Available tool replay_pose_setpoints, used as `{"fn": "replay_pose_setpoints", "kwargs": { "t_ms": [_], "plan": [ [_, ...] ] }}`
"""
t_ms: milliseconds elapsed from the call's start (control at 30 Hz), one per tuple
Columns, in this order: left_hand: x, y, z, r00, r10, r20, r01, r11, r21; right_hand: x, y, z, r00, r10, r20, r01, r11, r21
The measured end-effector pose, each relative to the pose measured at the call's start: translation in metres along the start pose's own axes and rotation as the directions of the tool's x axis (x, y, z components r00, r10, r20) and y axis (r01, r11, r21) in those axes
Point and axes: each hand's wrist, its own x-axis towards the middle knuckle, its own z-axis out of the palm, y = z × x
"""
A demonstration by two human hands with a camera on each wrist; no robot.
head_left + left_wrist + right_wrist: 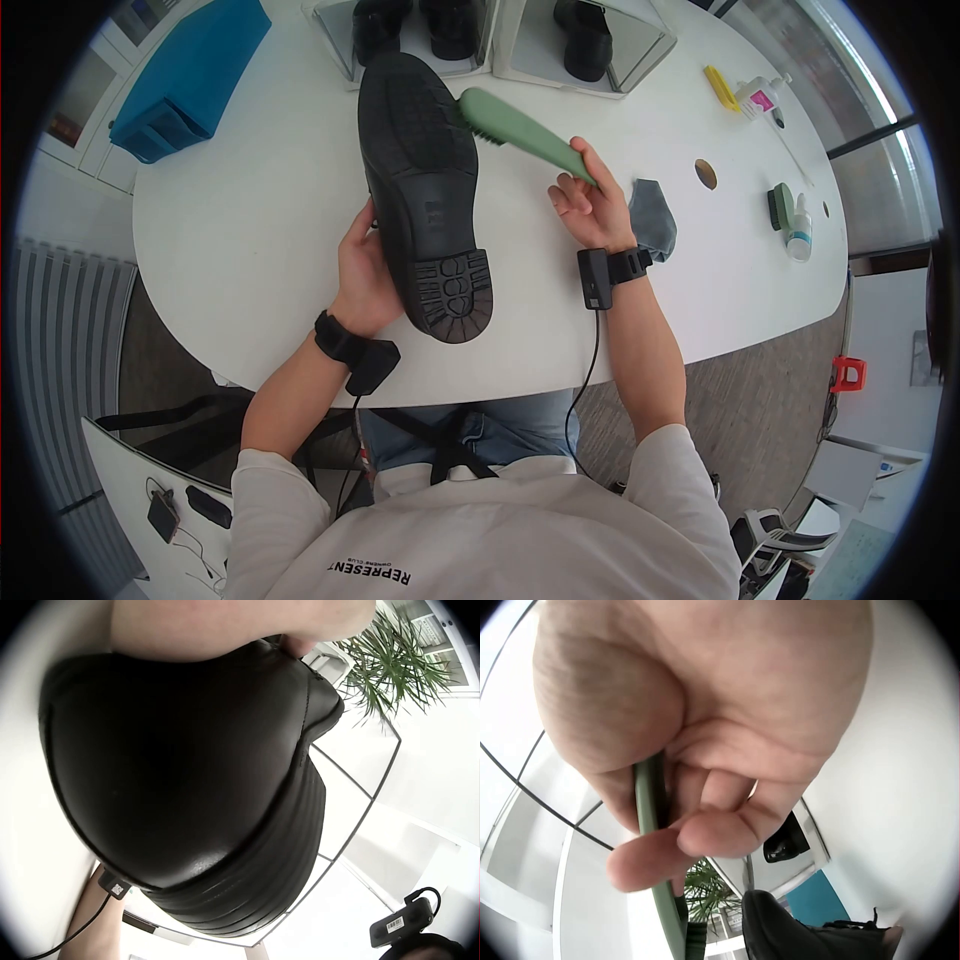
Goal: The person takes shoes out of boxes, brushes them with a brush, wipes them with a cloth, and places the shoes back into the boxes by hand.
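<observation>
A black leather shoe (418, 190) is tilted on its side over the table, its ridged sole and heel facing the head camera. My left hand (366, 278) grips it along its left side near the heel; most of those fingers are hidden behind it. The shoe's smooth leather (172, 765) fills much of the left wrist view. In my right hand (598, 208) is the handle of a green brush (530, 138), pinched between thumb and fingers. Its dark bristles (696, 939) point toward the shoe, and the brush head reaches the sole's right edge in the head view.
Behind the shoe stand white boxes (610, 92) with more black shoes inside. A grey cloth (653, 215) lies beside my right wrist. Farther right are another brush (781, 205), bottles (799, 240) and a yellow item (721, 88). A blue bag (195, 75) is at back left.
</observation>
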Motion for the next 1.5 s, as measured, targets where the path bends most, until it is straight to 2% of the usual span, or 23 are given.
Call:
{"fn": "replay_pose_setpoints", "kwargs": {
  "t_ms": [33,67,133,167,367,467,700,800,867,967,1100,1167,1200,1500],
  "plan": [
    [0.001,0.000,-0.001,1.000,-0.006,0.009,0.006,1.000,0.005,0.000,0.003,0.000,0.997,0.029,0.068,-0.026,0.999,-0.037],
    [0.001,0.000,-0.002,1.000,-0.013,0.018,0.012,1.000,0.010,0.000,0.004,0.001,0.997,0.031,0.068,-0.029,0.999,-0.036],
    [0.000,0.001,0.000,1.000,-0.006,0.016,0.005,0.999,0.037,0.001,0.006,0.007,0.976,0.175,0.127,-0.147,0.968,-0.202],
    [-0.001,0.001,0.001,1.000,-0.001,0.016,0.000,0.998,0.065,-0.002,0.008,0.014,0.980,0.184,0.073,-0.153,0.939,-0.309],
    [-0.003,0.002,0.003,0.999,0.028,0.020,-0.030,0.996,0.078,-0.007,0.007,0.029,0.967,0.251,0.046,-0.212,0.891,-0.402],
    [-0.001,0.001,-0.001,1.000,-0.004,0.004,0.004,0.996,0.085,-0.007,0.002,0.027,0.957,0.282,0.064,-0.236,0.890,-0.389],
    [0.001,0.002,-0.003,0.999,0.012,0.040,-0.014,0.998,0.056,-0.004,-0.008,0.019,0.978,0.209,0.021,-0.181,0.891,-0.416],
    [0.002,0.004,-0.010,0.996,-0.004,0.089,0.002,1.000,0.018,-0.002,-0.011,0.009,0.987,0.158,0.013,-0.142,0.920,-0.365],
    [0.000,0.005,-0.007,0.998,0.014,0.059,-0.013,1.000,-0.008,0.001,-0.012,0.004,0.994,0.042,-0.101,-0.070,0.955,-0.289],
    [-0.001,0.005,-0.005,0.998,0.015,0.053,-0.013,0.999,-0.052,0.004,-0.011,-0.002,0.986,-0.035,-0.164,-0.010,0.965,-0.262],
    [-0.001,0.007,-0.009,0.995,0.022,0.093,-0.014,0.996,-0.092,0.005,-0.005,0.005,0.982,-0.030,-0.187,-0.028,0.953,-0.302],
    [0.000,0.008,-0.014,0.980,-0.013,0.200,0.045,0.986,-0.158,0.004,-0.004,0.003,0.993,0.017,-0.115,-0.046,0.967,-0.251],
    [-0.001,0.007,-0.015,0.980,-0.012,0.200,0.044,0.986,-0.160,0.004,-0.004,0.002,0.993,0.019,-0.115,-0.048,0.967,-0.251],
    [-0.002,0.007,-0.001,0.999,0.029,-0.019,-0.030,0.999,-0.034,0.004,0.002,0.011,0.995,0.061,-0.073,-0.081,0.946,-0.313]
  ]
}}
